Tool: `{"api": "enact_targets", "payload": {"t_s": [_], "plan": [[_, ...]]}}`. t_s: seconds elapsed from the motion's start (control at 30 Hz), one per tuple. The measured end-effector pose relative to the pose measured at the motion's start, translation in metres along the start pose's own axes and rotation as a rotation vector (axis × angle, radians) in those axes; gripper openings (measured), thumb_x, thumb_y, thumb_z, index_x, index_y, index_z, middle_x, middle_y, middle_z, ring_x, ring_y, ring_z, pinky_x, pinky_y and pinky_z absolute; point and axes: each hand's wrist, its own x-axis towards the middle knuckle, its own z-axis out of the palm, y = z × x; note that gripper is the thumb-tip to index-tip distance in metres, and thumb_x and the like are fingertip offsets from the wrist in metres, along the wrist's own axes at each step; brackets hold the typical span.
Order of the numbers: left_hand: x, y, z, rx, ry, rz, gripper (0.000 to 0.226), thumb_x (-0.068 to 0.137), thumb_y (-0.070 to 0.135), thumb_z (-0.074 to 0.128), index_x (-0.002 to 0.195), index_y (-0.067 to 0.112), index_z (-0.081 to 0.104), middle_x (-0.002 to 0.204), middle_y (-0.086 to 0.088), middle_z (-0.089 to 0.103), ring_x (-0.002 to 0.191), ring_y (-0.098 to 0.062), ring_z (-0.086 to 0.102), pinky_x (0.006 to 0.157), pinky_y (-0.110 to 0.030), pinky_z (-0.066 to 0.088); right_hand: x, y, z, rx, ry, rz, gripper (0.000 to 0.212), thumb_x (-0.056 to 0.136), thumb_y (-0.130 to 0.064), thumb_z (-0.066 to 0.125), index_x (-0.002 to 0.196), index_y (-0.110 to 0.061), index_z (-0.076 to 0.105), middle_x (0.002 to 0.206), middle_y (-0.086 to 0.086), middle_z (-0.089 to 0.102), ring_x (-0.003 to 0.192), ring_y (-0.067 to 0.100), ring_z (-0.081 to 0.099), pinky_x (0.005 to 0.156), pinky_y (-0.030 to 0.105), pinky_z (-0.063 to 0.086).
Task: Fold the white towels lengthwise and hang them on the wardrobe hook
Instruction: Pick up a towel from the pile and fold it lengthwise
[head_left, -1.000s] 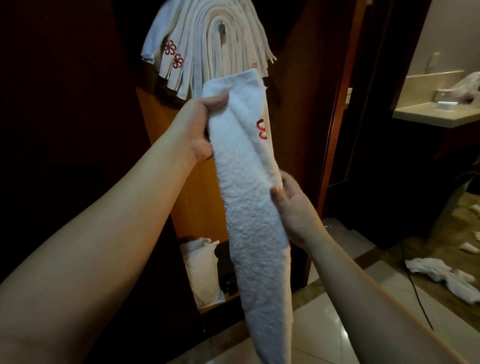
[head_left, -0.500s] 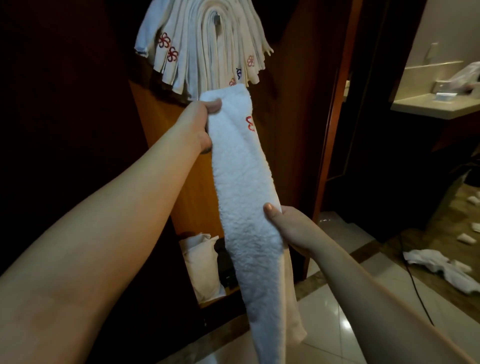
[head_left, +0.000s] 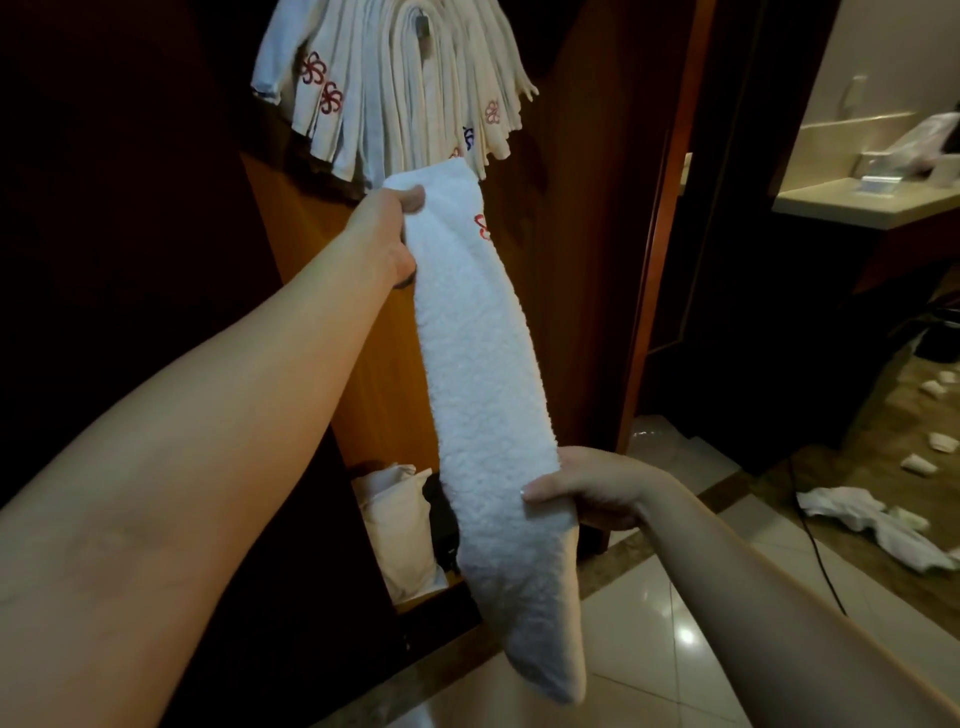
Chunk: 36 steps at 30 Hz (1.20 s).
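Note:
A white towel (head_left: 483, 364), folded into a long narrow strip with a red flower mark near its top, hangs stretched between my hands in front of the wardrobe. My left hand (head_left: 384, 234) pinches its top end, thumb on the front. My right hand (head_left: 587, 488) grips the strip low down, thumb across the front, and the towel's tail droops below it. Above, several folded white towels (head_left: 395, 88) with red and blue flower marks hang over the wardrobe hook (head_left: 422, 27), which shows as a small metal piece between them.
The wooden wardrobe panel (head_left: 571, 291) stands behind the towel. A white bag (head_left: 395, 525) sits on the wardrobe's low shelf. Crumpled white cloths (head_left: 872, 525) and a black cable lie on the tiled floor at right. A counter (head_left: 862, 202) stands at far right.
My right hand has slid down the strip from its middle to near its lower end. The towel now hangs straighter and flatter, and my left hand keeps its hold on the top.

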Motion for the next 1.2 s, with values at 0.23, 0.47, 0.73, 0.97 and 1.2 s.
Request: {"api": "enact_targets", "payload": {"t_s": [0.23, 0.47, 0.73, 0.97, 1.2], "plan": [[0.02, -0.01, -0.002, -0.009, 0.04, -0.082, 0.026, 0.092, 0.013, 0.07, 0.113, 0.009, 0.056, 0.114, -0.016, 0.065, 0.103, -0.036, 0.064, 0.093, -0.051, 0.055, 0.002, 0.007, -0.001, 0.08, 0.005, 0.048, 0.06, 0.067, -0.034, 0.076, 0.118, -0.006, 0.065, 0.114, 0.007, 0.073, 0.111, 0.024, 0.068, 0.1, 0.035, 0.051], [0.047, -0.039, -0.013, 0.108, 0.029, -0.182, 0.027, 0.097, 0.023, 0.066, 0.112, 0.01, 0.05, 0.111, -0.018, 0.068, 0.096, -0.033, 0.069, 0.089, -0.047, 0.058, -0.007, -0.011, 0.009, 0.416, -0.035, -0.084, 0.042, 0.082, -0.017, 0.058, 0.122, -0.002, 0.062, 0.116, 0.013, 0.074, 0.11, 0.026, 0.07, 0.087, 0.032, 0.057], [0.043, -0.123, -0.036, 0.52, -0.125, -0.147, 0.075, 0.098, 0.064, 0.043, 0.146, 0.006, 0.045, 0.142, -0.021, 0.054, 0.129, -0.038, 0.053, 0.111, -0.049, 0.041, -0.001, -0.044, -0.002, 0.653, 0.175, -0.284, 0.052, 0.093, -0.025, 0.05, 0.142, -0.008, 0.049, 0.129, 0.014, 0.068, 0.118, 0.027, 0.067, 0.096, 0.04, 0.051], [-0.065, -0.165, -0.053, 0.559, -0.119, 0.703, 0.008, 0.093, 0.037, 0.057, 0.1, 0.033, 0.056, 0.106, 0.006, 0.056, 0.092, -0.001, 0.054, 0.076, -0.009, 0.041, 0.011, -0.047, -0.007, 0.81, 0.238, -0.458, 0.081, 0.085, -0.058, 0.059, 0.148, -0.009, 0.045, 0.143, 0.014, 0.059, 0.13, 0.029, 0.059, 0.106, 0.044, 0.046], [-0.075, -0.175, -0.039, 0.814, -0.189, 0.819, 0.036, 0.092, 0.027, 0.068, 0.123, 0.016, 0.052, 0.118, 0.004, 0.05, 0.109, -0.015, 0.052, 0.089, -0.034, 0.052, 0.015, -0.068, 0.006, 0.806, 0.297, -0.641, 0.096, 0.073, -0.049, 0.08, 0.15, -0.009, 0.04, 0.141, 0.017, 0.06, 0.128, 0.035, 0.059, 0.109, 0.05, 0.045]]}}
